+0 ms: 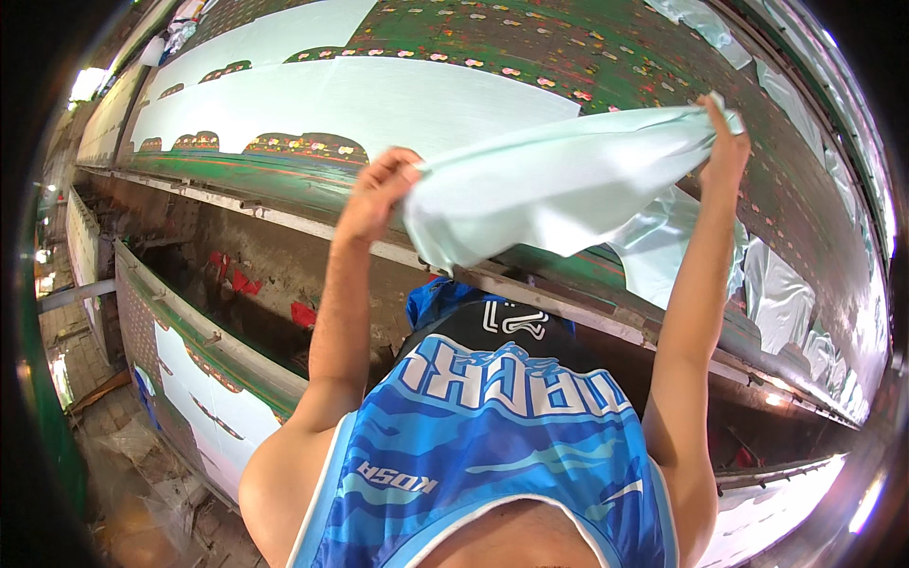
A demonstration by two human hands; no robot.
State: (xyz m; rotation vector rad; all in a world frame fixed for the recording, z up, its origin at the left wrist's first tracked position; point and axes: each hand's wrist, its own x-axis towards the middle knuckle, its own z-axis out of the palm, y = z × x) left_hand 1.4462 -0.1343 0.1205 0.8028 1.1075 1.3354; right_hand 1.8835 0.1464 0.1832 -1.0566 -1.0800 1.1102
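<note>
Fingers of the left hand (379,185) and right hand (727,142) pinched shut on opposite corners of a pale mint-green fabric sheet (559,185), held stretched above the long green patterned printing bench (530,47), similar pale sheets (350,99) lying flat there.

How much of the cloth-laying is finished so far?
Done: several pale sheets already lie flat on the long green patterned table. In hand: the left hand and right hand hold up another pale green sheet by its corners. Left: bare patterned stretches remain uncovered.
</note>
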